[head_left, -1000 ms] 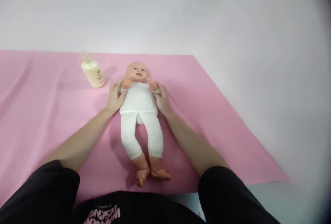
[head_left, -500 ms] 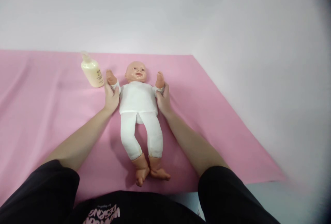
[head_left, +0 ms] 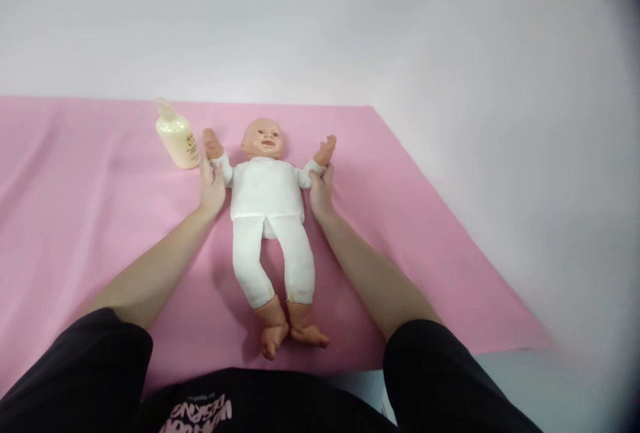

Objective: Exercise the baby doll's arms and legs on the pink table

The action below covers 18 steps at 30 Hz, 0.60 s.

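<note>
glossy plastic doll (head_left: 267, 183) in white cloth on matt pink sheet (head_left: 90, 219).

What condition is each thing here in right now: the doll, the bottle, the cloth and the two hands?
Baby doll: lying face up on the cloth, arms spread outward, legs crossed at the feet.
Lotion bottle: upright, pump on top, beside the doll's arm.
Pink cloth: spread flat, slightly wrinkled.
Left hand: holding the doll's arm near the wrist.
Right hand: gripping the doll's other arm.

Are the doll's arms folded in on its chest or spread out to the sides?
Spread. The doll lies face up, both arms raised outward, the left hand and right hand each holding one at the wrist.
</note>
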Motion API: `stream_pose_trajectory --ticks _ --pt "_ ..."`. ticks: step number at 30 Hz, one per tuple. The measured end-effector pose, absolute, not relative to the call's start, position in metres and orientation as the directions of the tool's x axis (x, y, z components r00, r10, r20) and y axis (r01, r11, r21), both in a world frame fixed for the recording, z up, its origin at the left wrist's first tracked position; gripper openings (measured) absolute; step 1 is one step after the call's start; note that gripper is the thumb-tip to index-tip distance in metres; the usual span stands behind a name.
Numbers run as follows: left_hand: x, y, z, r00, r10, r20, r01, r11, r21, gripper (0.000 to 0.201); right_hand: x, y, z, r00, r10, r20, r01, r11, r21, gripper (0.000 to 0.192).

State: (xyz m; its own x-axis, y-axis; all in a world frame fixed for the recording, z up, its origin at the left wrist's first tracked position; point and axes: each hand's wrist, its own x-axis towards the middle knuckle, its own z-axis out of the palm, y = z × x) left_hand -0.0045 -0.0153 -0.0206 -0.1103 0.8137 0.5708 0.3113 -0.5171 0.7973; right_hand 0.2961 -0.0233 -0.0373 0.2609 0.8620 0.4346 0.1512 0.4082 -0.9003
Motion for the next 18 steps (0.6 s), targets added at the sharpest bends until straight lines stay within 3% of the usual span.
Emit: stream_pose_trajectory --ticks 4,8,12,18 --pt "0.006 -0.025 -0.011 0.062 0.766 0.639 0.517 -0.572 0.636 0.055 0.287 -0.031 -0.030 0.206 0.880 0.429 0.161 0.402 -0.901 0.049" --pt "0.010 -0.027 -0.007 0.171 0.738 0.653 0.604 -0.602 0.523 0.049 0.282 -0.037 -0.021 0.127 0.863 0.490 0.273 0.444 -0.853 0.046" --pt "0.008 -0.026 -0.008 0.189 0.728 0.659 0.613 -0.612 0.500 0.048 0.281 -0.039 -0.018 0.052 0.838 0.543 0.359 0.492 -0.793 0.046" --pt "0.007 -0.025 -0.010 0.146 0.724 0.674 0.581 -0.614 0.534 0.054 0.280 -0.038 -0.021 0.111 0.848 0.519 0.318 0.464 -0.827 0.048"
